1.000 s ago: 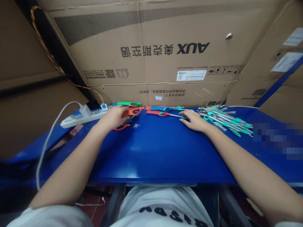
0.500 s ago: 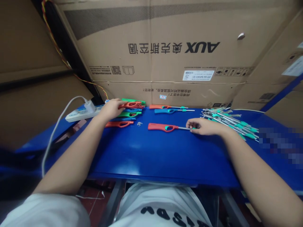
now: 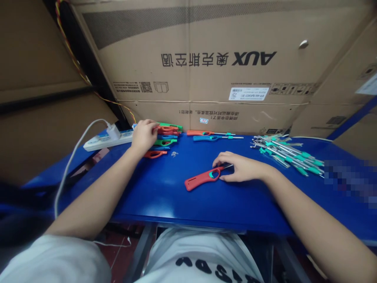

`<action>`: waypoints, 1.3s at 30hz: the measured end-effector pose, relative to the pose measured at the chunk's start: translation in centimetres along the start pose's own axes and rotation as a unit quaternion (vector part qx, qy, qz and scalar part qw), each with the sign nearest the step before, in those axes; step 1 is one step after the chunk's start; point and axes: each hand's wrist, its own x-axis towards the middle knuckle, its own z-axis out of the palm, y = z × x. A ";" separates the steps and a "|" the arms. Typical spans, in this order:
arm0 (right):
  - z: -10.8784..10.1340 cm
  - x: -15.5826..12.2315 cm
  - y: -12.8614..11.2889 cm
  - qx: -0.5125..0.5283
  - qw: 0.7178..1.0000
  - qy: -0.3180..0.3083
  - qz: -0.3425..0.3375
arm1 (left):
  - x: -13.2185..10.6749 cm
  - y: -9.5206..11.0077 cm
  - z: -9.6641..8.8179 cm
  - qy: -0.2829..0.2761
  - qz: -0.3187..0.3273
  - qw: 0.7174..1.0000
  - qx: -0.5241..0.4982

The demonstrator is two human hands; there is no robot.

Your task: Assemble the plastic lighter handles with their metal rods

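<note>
- gripping the red lighter (image 3: 202, 180) by its rod end, near middle, with my right hand (image 3: 240, 168)
- left hand (image 3: 145, 135) over rodless handles (image 3: 165, 142), far left; i cannot tell its grip
- two rodded lighters (image 3: 205, 138), far middle, look done; loose rods (image 3: 286, 151), right, look unfitted

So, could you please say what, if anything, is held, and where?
The right hand is around the rod of the red lighter; whether it grips cannot be told. Nor can it for the left hand, by other lighters.

Red lighter (image 3: 202, 179) — rod (image 3: 229, 166) partly hidden (right hand (image 3: 240, 167)); tiny pieces (image 3: 174, 154) — indistinct.
</note>
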 end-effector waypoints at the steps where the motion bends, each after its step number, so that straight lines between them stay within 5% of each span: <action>1: 0.2 0.1 -0.3 -0.004 1.000 -0.003 -0.008 | -0.3 1.0 -0.2 0.008 0.007 1.000 -0.021; 4: 0.8 0.6 -1.0 -0.010 1.000 0.004 -0.016 | -1.6 4.7 -1.3 -0.035 0.093 0.987 -0.124; 7: 1.4 1.0 -1.2 -0.008 1.000 0.020 -0.009 | -3.8 8.7 -2.3 -0.178 0.162 0.948 -0.210; 12: 1.7 1.2 -1.1 0.001 0.999 0.044 0.006 | -6.9 12.2 -2.3 -0.313 0.268 0.889 -0.201; 24: 1.5 1.1 -1.4 -0.086 0.994 0.063 0.024 | -7.6 12.7 -1.1 -0.297 0.223 0.900 -0.227; 32: 1.4 1.1 -1.5 -0.137 0.987 0.075 0.048 | -7.9 12.8 -0.7 -0.225 0.227 0.911 -0.260; 39: 1.2 1.1 -1.4 -0.107 0.989 0.082 0.058 | -7.8 12.4 0.0 -0.230 0.230 0.906 -0.271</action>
